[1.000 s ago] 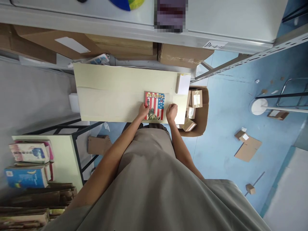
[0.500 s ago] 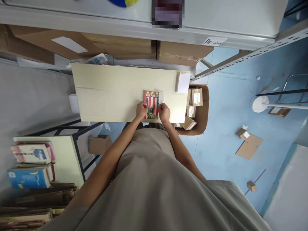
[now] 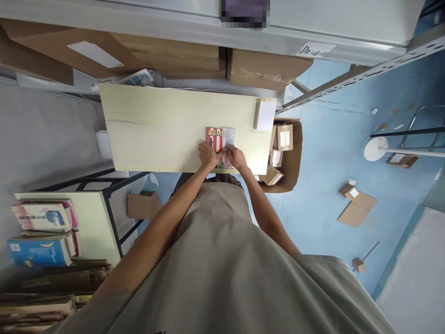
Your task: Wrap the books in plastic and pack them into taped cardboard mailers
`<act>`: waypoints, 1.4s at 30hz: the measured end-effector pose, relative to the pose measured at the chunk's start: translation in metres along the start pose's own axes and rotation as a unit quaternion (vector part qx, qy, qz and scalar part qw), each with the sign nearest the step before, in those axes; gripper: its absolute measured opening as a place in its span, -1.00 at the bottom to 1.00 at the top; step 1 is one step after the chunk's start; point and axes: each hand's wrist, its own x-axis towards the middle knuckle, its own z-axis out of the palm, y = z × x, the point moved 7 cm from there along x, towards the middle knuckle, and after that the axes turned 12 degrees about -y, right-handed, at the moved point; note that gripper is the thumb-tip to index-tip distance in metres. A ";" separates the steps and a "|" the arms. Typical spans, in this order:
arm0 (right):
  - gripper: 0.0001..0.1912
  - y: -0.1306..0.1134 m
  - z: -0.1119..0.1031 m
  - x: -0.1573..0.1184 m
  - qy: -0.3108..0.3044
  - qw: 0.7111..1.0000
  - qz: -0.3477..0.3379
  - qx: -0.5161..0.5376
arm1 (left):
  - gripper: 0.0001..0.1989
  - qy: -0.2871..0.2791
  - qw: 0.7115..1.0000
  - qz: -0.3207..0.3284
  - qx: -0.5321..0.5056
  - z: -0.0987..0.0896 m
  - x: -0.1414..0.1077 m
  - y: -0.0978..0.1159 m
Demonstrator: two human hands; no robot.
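A small book with red and white stripes and large characters on its cover lies at the front of the cream tabletop. Over the book's right half lies a pale greyish sheet; its exact kind I cannot tell. My left hand rests on the lower left of the book, fingers spread, with the thumb reaching across the cover toward the sheet. Pinched fingers of my right hand hold the sheet near the middle of the cover. The lower part of the book is partly hidden by my hands.
A white stack, perhaps paper, sits at the table's back right. Beside the table stands an open carton with several small boxes. Shelving with cardboard boxes rises behind. Books lie on a side table at the left.
The pale sheet has come over the book's right half. My right hand has shifted slightly left and up with it; my left hand has moved from the book's edge onto its cover.
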 end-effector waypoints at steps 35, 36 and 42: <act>-0.57 0.008 -0.025 -0.021 0.050 0.991 0.095 -0.085 | -0.05 0.012 0.999 -0.031 -0.007 0.002 -0.001 -0.003; -0.59 0.015 -0.025 -0.025 0.074 0.989 0.113 -0.060 | -0.08 0.014 1.000 -0.025 -0.013 0.001 -0.002 -0.003; -0.67 0.021 -0.003 -0.017 0.073 0.984 0.165 0.005 | -0.14 0.022 0.999 0.005 -0.040 -0.004 -0.001 -0.003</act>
